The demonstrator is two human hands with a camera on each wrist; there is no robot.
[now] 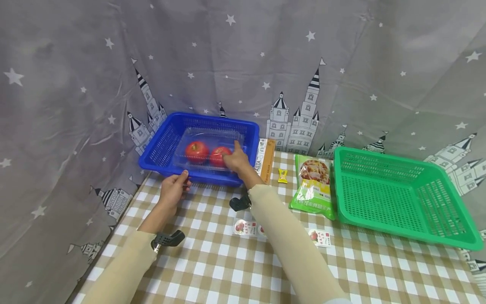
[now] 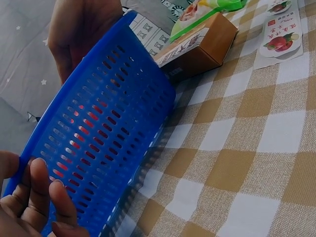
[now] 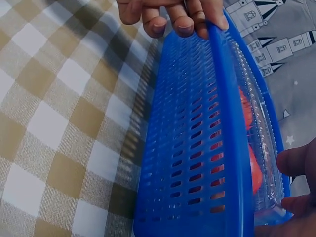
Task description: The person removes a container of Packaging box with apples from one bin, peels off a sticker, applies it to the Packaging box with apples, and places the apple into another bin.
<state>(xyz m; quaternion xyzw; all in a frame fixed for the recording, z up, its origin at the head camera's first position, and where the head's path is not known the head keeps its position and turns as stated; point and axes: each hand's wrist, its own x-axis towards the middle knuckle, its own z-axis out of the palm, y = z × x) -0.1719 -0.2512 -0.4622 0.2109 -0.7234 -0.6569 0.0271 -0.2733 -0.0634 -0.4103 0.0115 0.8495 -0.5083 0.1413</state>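
Observation:
A blue basket (image 1: 152, 162) at the back left holds a clear plastic container (image 1: 180, 143) with two red apples (image 1: 197, 151) inside. My left hand (image 1: 174, 189) pinches the basket's front rim near its left corner, thumb on top and fingers curled against the outer wall. In the left wrist view these fingers (image 2: 40, 182) lie against the slotted side. Over the basket's right side, my right hand (image 1: 238, 161) is at the container's right end, index finger extended. The right wrist view shows its fingers (image 3: 294, 160) spread beside the container (image 3: 266, 197); its palm is out of sight.
Right of the basket stand an orange-brown box (image 1: 268, 160), a small yellow packet (image 1: 282, 176) and a green food bag (image 1: 313, 185). A green basket (image 1: 379, 226) is farther right. Apple-picture labels (image 1: 244, 227) lie on the checked cloth, partly behind my right sleeve.

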